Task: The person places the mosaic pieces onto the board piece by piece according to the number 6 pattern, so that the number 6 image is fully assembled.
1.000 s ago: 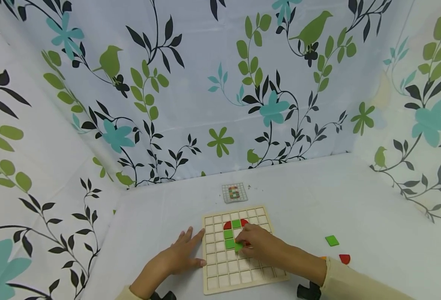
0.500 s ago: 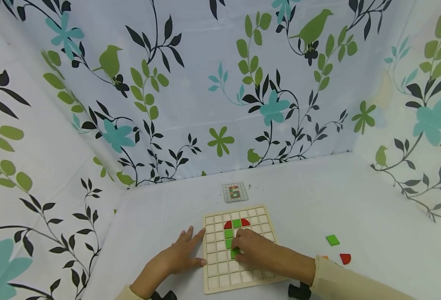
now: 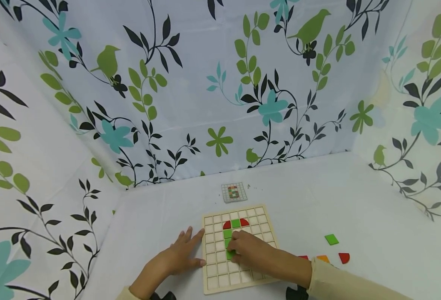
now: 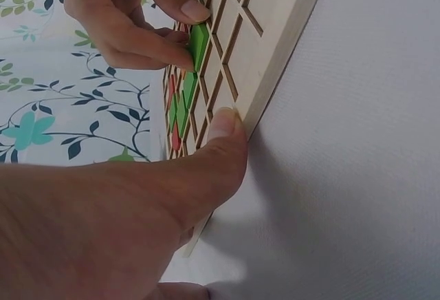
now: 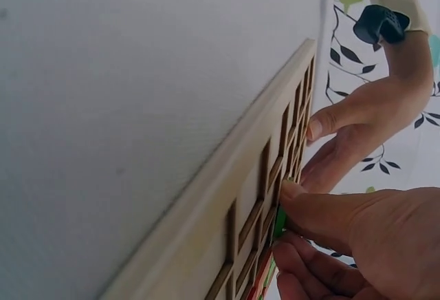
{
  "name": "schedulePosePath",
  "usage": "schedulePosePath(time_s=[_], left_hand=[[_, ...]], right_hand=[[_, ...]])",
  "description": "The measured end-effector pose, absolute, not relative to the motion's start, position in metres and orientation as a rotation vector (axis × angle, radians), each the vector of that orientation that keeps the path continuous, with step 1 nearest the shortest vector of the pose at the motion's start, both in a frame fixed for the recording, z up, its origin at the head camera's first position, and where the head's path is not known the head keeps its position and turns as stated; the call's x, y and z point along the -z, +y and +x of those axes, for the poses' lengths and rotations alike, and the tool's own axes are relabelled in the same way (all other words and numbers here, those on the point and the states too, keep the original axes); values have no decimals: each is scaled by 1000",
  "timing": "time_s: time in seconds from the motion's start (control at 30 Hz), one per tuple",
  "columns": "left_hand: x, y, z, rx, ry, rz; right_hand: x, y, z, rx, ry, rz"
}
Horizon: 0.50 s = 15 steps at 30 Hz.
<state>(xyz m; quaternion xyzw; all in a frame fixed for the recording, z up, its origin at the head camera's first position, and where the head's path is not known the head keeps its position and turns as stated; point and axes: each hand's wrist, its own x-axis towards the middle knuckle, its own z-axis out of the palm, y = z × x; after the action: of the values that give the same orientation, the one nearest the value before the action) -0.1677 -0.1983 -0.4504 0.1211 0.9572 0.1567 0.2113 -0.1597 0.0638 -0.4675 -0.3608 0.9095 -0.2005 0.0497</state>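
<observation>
Currently right hand [image 3: 251, 251] pinches flat green square tile [image 4: 199, 45] at near end of green-tile column [image 3: 227, 233], right of spread-fingered left hand [image 3: 176, 257] touching pale wooden grid board [image 3: 213, 283].

A white worktop [image 3: 160, 212] is carrying a gridded board [image 3: 213, 283] at lower centre, a patterned card [image 3: 234, 192] above it, and green, red and orange tiles [image 3: 331, 239] at lower right.
</observation>
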Motion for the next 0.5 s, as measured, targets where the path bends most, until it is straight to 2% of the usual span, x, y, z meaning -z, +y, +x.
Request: schedulePosePath(time_s=[0.27, 0.5], left_hand=[[448, -197, -167, -455, 2654, 326], [448, -197, -166, -458, 2658, 336]], right_hand=[[477, 64, -160, 592, 2842, -1261], [479, 64, -159, 606, 2842, -1246]])
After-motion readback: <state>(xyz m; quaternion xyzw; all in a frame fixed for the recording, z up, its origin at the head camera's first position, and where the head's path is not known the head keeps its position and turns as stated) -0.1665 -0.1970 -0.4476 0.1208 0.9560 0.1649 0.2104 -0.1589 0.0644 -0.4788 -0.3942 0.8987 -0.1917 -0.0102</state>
